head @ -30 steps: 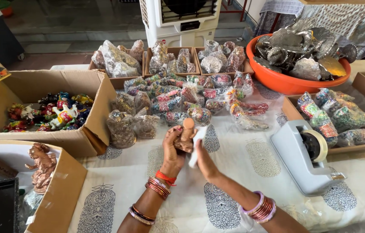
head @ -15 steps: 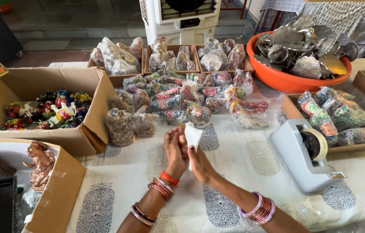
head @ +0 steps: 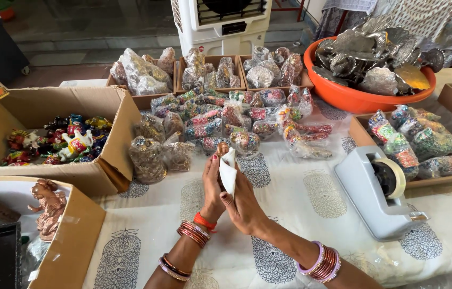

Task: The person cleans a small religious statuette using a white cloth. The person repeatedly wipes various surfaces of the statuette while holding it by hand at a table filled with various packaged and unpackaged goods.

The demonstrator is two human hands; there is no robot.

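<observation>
Nearby, both hands (head: 231, 195) clasp a white-wrapped figurine (head: 228, 168); cardboard box (head: 121, 128) holds painted figurines (head: 57, 140).

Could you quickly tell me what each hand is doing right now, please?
Left hand: closed on a small brown figurine.
Right hand: holding white paper against the figurine.

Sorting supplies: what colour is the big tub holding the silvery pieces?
Orange tub, seen in the head view at upper right.
</observation>
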